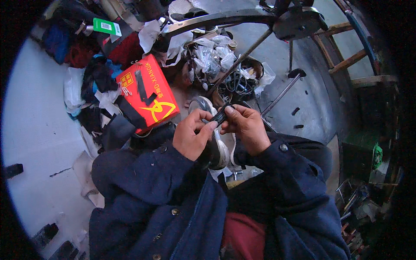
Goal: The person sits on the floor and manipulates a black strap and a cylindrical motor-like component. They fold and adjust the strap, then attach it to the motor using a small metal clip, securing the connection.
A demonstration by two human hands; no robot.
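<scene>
A small black flat piece (220, 116) with faint light markings is pinched between both of my hands, in front of my chest. The fingers and thumb of my left hand (191, 135) close on its near left end. At its far right end, my right hand (249, 129) grips it with thumb and fingers. Just below my hands stands a grey and white sneaker (222, 151), partly covered by them. To the left, a red box (164, 84) with yellow print carries a long black strip (141, 85) and a short black piece (151, 99) on its top.
Clear plastic bags (208, 58) and tangled cords lie beyond my hands. A curved metal arm (225, 17) with rods arches over them. Dark cloths and scraps (119, 130) pile at left. Tools (356, 201) sit at lower right, and a wooden frame (346, 60) at far right.
</scene>
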